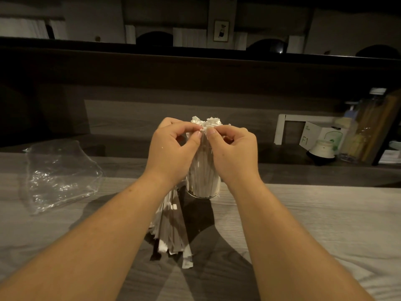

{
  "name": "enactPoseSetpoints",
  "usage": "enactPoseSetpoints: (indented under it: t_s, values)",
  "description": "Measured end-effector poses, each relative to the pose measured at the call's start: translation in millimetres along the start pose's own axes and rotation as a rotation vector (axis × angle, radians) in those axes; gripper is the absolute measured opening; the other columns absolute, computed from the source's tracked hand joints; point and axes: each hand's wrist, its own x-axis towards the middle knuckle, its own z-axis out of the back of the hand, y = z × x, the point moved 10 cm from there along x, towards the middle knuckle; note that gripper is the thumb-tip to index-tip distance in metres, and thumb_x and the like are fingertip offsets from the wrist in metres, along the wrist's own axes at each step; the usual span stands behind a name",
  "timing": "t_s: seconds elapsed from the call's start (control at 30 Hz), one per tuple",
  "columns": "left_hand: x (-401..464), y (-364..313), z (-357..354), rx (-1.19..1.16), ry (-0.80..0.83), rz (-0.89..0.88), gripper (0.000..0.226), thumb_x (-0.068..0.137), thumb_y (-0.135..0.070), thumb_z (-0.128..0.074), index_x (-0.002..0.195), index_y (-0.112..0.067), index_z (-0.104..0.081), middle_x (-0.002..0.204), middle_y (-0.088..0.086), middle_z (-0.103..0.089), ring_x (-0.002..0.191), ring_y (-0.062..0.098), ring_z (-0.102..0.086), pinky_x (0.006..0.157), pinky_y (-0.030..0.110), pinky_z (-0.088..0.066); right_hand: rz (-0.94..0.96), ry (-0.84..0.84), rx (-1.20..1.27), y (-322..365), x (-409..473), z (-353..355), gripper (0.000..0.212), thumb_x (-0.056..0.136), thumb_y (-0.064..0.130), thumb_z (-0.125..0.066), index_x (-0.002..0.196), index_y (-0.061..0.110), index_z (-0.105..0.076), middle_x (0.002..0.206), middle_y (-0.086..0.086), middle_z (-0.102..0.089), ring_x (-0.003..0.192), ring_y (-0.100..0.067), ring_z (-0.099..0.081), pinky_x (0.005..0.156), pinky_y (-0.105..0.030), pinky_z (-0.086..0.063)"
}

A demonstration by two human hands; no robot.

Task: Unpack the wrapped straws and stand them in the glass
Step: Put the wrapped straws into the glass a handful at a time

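From the head view, the left hand (173, 146) and right hand (233, 148) both pinch the paper tops of the wrapped straws (205, 170) standing packed in the glass (201, 194) on the bench (314, 224), with a loose heap of straws (171, 227) lying just in front. These look featherlight and thin, with wrappers that tear easily. They are probably best taken near the top ends, lightly, since the narrow glass could tip under a sideways pull.
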Motion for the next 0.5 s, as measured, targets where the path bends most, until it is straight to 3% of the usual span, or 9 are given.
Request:
enactPoseSetpoints:
  t_s: [0.1, 0.17, 0.3, 0.4, 0.5]
  values:
    - [-2.4, 0.6, 4.4, -0.017, -0.046, -0.019, 0.011, 0.095, -0.020, -0.066, 0.102, -0.027, -0.071, 0.111, -0.001, -0.057, 0.090, 0.012, -0.061, 0.075, 0.010, -0.051, 0.003, -0.024, 0.022, -0.7, -2.8, 0.8, 0.016, 0.095, 0.035, -0.067, 0.110, 0.029, -0.071, 0.111, 0.000, -0.063, 0.092, -0.008, -0.063, 0.078, -0.021, -0.057]
    - [-4.0, 1.6, 13.1, -0.022, -0.126, -0.015, 0.009, 0.096, -0.021, -0.064, 0.102, -0.026, -0.069, 0.114, 0.001, -0.053, 0.087, 0.011, -0.059, 0.074, 0.011, -0.051, 0.001, -0.037, 0.067, -0.3, -5.1, 3.0, 0.025, 0.093, 0.034, -0.069, 0.117, 0.030, -0.064, 0.109, -0.003, -0.063, 0.092, -0.011, -0.065, 0.079, -0.028, -0.061]
    - [-7.8, 7.9, 28.0, -0.006, -0.196, 0.048, 0.010, 0.097, -0.016, -0.060, 0.095, -0.023, -0.067, 0.106, 0.001, -0.056, 0.080, -0.007, -0.056, 0.072, 0.005, -0.045, 0.082, -0.065, 0.107, 14.7, -14.9, 7.8, 0.022, 0.093, 0.026, -0.071, 0.110, 0.026, -0.056, 0.080, 0.002, -0.058, 0.066, -0.004, -0.056, 0.063, -0.019, -0.054]
    - [-18.9, 19.6, 38.4, 0.017, -0.165, 0.135, 0.014, 0.097, -0.016, -0.059, 0.090, -0.025, -0.067, 0.093, 0.001, -0.064, 0.079, 0.001, -0.059, 0.069, 0.011, -0.046, 0.180, -0.011, 0.057, 30.4, -26.0, -3.2, 0.014, 0.094, 0.022, -0.070, 0.100, 0.022, -0.057, 0.067, 0.007, -0.055, 0.057, -0.004, -0.054, 0.057, -0.017, -0.051]
    - [-34.2, 29.3, 45.8, 0.048, -0.087, 0.241, 0.017, 0.098, -0.014, -0.059, 0.085, -0.023, -0.067, 0.080, -0.002, -0.066, 0.070, -0.004, -0.059, 0.060, 0.008, -0.044, 0.228, 0.119, -0.043, 36.8, -36.9, -26.0, 0.009, 0.094, 0.024, -0.070, 0.092, 0.022, -0.062, 0.064, 0.004, -0.059, 0.056, -0.008, -0.055, 0.055, -0.022, -0.051]
